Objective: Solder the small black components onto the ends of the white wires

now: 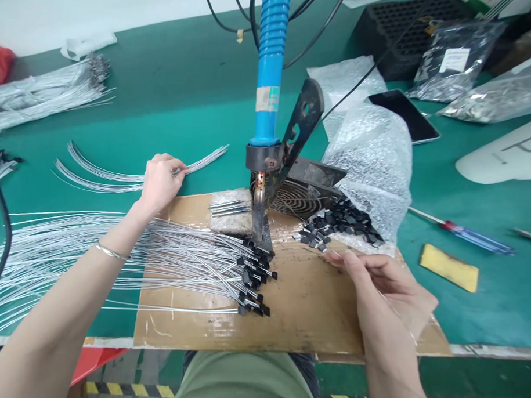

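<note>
Left hand [164,178]: pinching wires [208,157], left of blue tube [269,68].
Right hand [387,279]: seemingly pinching a thin strand [381,296], tube's right; light, steady grip best.

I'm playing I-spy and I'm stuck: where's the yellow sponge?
The yellow sponge lies on the green tabletop at the right of the head view, just below the screwdriver, right of the right hand.

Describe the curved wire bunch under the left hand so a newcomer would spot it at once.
On the green table, start at the blue ribbed tube and go left to the left hand. It holds a slim, curved bunch of pale wires, just beyond the cardboard. Unlike the broader, nearer wire spread tipped with black pieces, its visible ends are bare.
</note>
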Demonstrator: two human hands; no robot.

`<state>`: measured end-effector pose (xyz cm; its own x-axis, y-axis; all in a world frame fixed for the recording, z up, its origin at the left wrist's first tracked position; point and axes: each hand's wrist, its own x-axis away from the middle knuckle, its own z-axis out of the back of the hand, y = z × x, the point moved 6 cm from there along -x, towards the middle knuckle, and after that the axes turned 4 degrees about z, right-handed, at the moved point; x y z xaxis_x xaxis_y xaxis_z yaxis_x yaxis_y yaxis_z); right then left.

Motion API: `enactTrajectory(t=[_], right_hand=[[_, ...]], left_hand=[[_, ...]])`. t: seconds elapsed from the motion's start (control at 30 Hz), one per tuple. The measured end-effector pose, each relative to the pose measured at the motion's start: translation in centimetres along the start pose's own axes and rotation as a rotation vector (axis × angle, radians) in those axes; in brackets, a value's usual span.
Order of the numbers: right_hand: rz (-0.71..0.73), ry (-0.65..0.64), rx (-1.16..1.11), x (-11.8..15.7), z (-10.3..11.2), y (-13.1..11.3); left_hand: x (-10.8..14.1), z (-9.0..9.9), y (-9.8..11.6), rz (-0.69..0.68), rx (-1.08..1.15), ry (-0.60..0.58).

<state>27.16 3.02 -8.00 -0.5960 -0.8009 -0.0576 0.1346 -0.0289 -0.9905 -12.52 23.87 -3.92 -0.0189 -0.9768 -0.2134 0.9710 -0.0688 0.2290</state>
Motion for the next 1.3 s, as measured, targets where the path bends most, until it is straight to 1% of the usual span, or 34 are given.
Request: enactTrajectory(t=[0.07,0.13,0.23,0.4,0.53,0.63,0.7,0.77,0.8,0.87,0.93,1.07,1.13,1.2,1.23,1.3], right_hand=[[-0.004,0.001,-0.006,0.0,0.0,0.0],[0.000,0.003,0.002,-0.1,0.1,0.1],[0.008,0.000,0.015,-0.1,0.1,0.1],[-0.006,0.000,-0.006,-0.1,0.2,0.3],[0.007,0.009,-0.020,-0.1,0.2,0.3],[0.026,0.027,-0.011,-0.1,0.3,0.0],[0.040,0.039,0.000,-0.1,0.3,-0.3],[0.055,0.038,0.003,-0.1,0.2,-0.6],[0.065,0.033,0.000,-0.1,0.1,-0.6],[0.072,0.023,-0.007,-0.1,0.0,-0.6],[0.070,0.022,-0.013,0.0,0.0,-0.3],[0.069,0.029,-0.004,0.2,0.3,0.0],[0.063,0.030,0.000,0.2,0.4,-0.1],[0.057,0.032,0.000,0.2,0.5,-0.3],[0.056,0.036,0.002,0.2,0.5,-0.4],[0.061,0.048,-0.019,0.3,0.6,-0.4]], left_hand=[[0.2,-0.4,0.2,0.010,0.005,-0.002],[0.4,-0.4,0.3,0.014,0.025,0.006],[0.4,0.7,0.3,0.031,0.091,0.055],[0.6,3.8,0.3,0.101,0.284,0.178],[1.5,6.5,0.9,0.121,0.430,0.225],[3.2,9.3,1.7,0.110,0.472,0.234],[4.4,11.2,2.4,0.095,0.460,0.216],[5.3,12.6,3.0,0.086,0.440,0.185],[5.5,12.9,3.1,0.089,0.441,0.169],[5.3,12.6,2.9,0.105,0.472,0.142],[4.5,11.4,2.2,0.127,0.516,0.143],[2.5,8.4,0.3,0.174,0.554,0.228],[2.2,7.6,0.0,0.194,0.563,0.254],[2.5,7.9,0.3,0.200,0.565,0.265],[3.0,8.5,0.6,0.196,0.561,0.268],[4.3,10.3,1.4,0.183,0.546,0.254]])
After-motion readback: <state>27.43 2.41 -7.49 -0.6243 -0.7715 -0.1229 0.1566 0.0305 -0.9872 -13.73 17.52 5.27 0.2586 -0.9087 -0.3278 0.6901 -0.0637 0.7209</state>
